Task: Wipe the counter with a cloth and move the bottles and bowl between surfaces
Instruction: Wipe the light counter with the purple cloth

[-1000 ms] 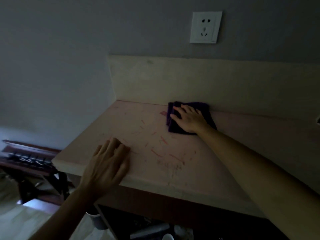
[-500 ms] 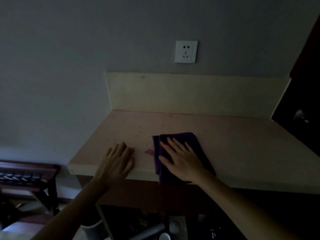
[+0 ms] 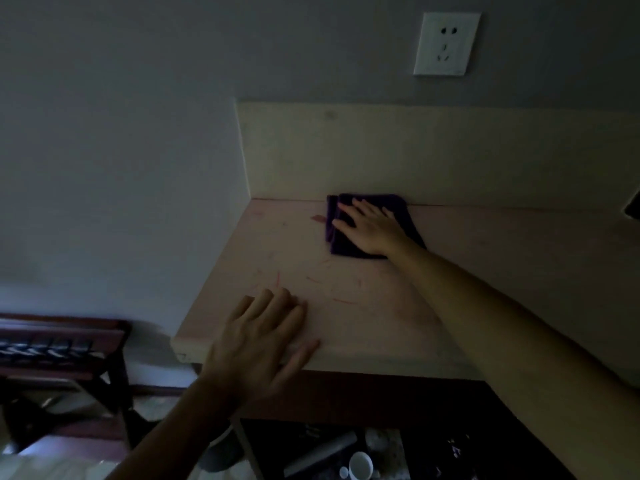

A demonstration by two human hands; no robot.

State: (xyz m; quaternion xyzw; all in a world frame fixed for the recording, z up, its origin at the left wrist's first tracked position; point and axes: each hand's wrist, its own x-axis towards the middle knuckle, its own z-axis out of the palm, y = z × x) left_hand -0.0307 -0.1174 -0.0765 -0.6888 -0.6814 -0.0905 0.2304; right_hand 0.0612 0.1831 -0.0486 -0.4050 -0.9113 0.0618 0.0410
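A folded dark purple cloth [image 3: 338,244] lies at the back of the pale counter [image 3: 374,306], against the backsplash. My right hand [image 3: 372,228] presses flat on the cloth with fingers spread. My left hand [image 3: 259,337] rests flat on the counter's front left edge, fingers apart, holding nothing. Faint red streaks mark the counter between the two hands. No bottles or bowl stand on the counter.
A white wall socket [image 3: 446,43] sits above the backsplash [image 3: 450,150]. A dark wooden rack [image 3: 59,344] stands to the left of the counter. Below the counter, a dark shelf holds a white cup [image 3: 360,465] and a grey cylinder [image 3: 320,453].
My right hand slid the cloth from the counter's front edge back to the backsplash. My left hand stayed at the front edge.
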